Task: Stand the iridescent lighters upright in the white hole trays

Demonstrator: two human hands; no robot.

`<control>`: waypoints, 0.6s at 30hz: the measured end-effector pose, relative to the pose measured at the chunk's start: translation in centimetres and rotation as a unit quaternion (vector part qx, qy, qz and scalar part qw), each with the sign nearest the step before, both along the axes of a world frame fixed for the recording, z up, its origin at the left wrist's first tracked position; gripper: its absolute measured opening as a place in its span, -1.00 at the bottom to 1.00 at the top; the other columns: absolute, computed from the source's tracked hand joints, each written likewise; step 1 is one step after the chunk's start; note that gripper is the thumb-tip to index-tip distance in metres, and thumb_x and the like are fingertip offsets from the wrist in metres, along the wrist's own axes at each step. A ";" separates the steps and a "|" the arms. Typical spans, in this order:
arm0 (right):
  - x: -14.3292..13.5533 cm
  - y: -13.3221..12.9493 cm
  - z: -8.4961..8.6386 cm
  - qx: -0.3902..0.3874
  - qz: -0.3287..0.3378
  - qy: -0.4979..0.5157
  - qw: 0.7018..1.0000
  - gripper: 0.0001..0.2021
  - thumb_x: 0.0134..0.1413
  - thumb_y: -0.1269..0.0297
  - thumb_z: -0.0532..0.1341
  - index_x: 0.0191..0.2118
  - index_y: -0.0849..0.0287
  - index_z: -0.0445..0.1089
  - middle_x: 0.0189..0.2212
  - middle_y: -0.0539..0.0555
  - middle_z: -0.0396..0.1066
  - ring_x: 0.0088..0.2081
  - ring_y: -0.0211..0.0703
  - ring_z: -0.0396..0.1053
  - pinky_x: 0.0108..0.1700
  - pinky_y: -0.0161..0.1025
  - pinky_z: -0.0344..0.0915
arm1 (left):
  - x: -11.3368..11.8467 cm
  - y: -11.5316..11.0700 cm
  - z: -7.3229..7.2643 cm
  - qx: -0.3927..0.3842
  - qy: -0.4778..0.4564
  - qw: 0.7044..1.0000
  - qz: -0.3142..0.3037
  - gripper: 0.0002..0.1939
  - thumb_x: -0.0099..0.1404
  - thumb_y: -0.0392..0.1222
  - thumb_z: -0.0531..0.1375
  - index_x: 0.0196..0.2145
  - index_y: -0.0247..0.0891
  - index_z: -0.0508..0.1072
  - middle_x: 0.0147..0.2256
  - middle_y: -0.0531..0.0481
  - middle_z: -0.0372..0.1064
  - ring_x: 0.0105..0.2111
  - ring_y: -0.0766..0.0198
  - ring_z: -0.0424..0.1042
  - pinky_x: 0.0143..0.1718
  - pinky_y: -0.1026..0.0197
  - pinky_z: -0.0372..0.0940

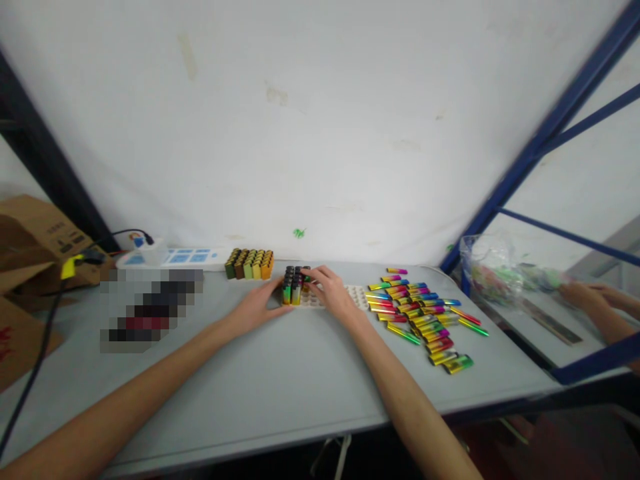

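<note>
Upright lighters (292,291) with black tops and shiny yellow-green bodies stand packed at the left end of a white tray (357,297) with rows of round holes. My left hand (255,308) rests at the left end of this group, thumb and fingers spread apart around its corner. Over the tray, my right hand (331,291) has its fingers closed at the top of a lighter (306,283) on the right side of the group. My fingers partly hide that lighter. Many shiny multicoloured lighters (425,313) lie loosely spread to the right of the tray.
A block of upright yellow, green and brown pieces (250,264) stands by the wall, near a white power strip (193,257). Cardboard boxes (45,233) and a black cable sit left. Right are a blue metal frame (530,160), a clear plastic bag (487,267) and another person's hands (585,297).
</note>
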State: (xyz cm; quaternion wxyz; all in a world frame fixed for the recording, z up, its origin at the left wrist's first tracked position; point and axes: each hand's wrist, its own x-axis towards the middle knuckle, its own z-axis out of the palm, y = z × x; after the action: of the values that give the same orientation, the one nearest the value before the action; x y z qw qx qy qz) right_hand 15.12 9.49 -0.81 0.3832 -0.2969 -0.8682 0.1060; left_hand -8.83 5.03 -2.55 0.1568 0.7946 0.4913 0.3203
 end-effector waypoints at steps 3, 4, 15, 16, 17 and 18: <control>-0.2 -0.3 -0.1 0.033 -0.049 -0.022 0.998 -0.54 0.30 0.42 0.22 0.26 -0.03 0.39 -0.03 0.17 0.34 -0.01 -0.03 0.38 0.12 -0.02 0.41 | -0.1 0.0 -0.2 -0.001 0.005 1.000 0.007 -0.21 0.27 0.28 0.26 0.28 -0.26 0.28 0.22 -0.25 0.40 0.17 -0.17 0.42 0.24 -0.14 0.27; -0.2 -0.5 -0.1 0.043 -0.065 -0.028 0.997 -0.52 0.29 0.42 0.22 0.28 -0.05 0.37 -0.01 0.18 0.32 0.02 0.00 0.36 0.14 0.01 0.40 | -0.1 0.1 -0.2 0.000 0.007 1.000 0.010 -0.20 0.26 0.28 0.26 0.28 -0.26 0.28 0.22 -0.25 0.39 0.18 -0.17 0.42 0.24 -0.14 0.26; 3.1 0.3 0.4 0.037 -0.116 -0.067 0.990 -0.51 0.43 0.26 0.09 0.40 0.04 0.19 0.08 0.23 0.35 0.12 0.02 0.33 0.25 0.01 0.30 | -0.2 0.6 -0.5 0.002 -0.008 1.000 0.027 -0.16 0.17 0.41 0.26 0.19 -0.27 0.38 0.19 -0.26 0.42 0.16 -0.24 0.43 0.26 -0.16 0.27; 4.4 0.7 0.4 0.035 -0.141 -0.086 0.986 -0.55 0.41 0.31 0.10 0.34 0.08 0.27 0.05 0.25 0.38 0.11 0.05 0.34 0.25 0.04 0.29 | -0.2 0.6 -0.5 0.000 -0.010 1.000 0.028 -0.16 0.16 0.41 0.26 0.18 -0.28 0.39 0.18 -0.25 0.43 0.15 -0.25 0.43 0.26 -0.18 0.27; 5.8 1.1 0.4 0.029 -0.171 -0.106 0.979 -0.59 0.38 0.38 0.11 0.27 0.09 0.37 0.03 0.25 0.41 0.11 0.06 0.35 0.24 0.05 0.29 | -0.2 0.5 -0.4 -0.002 -0.011 1.000 0.029 -0.16 0.16 0.40 0.27 0.17 -0.28 0.39 0.17 -0.24 0.45 0.15 -0.27 0.44 0.25 -0.19 0.27; 7.4 1.5 0.4 0.016 -0.203 -0.125 0.971 -0.60 0.33 0.45 0.12 0.21 0.08 0.43 0.02 0.24 0.44 0.10 0.06 0.36 0.24 0.05 0.29 | -0.2 0.5 -0.4 -0.005 -0.011 0.999 0.030 -0.16 0.16 0.40 0.27 0.17 -0.28 0.39 0.16 -0.24 0.45 0.14 -0.28 0.44 0.25 -0.21 0.27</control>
State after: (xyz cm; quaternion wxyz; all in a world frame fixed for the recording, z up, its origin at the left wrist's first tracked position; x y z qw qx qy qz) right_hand 22.55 11.02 -0.40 0.2898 -0.4719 -0.8323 -0.0260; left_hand -9.01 5.53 -2.91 0.1566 0.7752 0.5144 0.3314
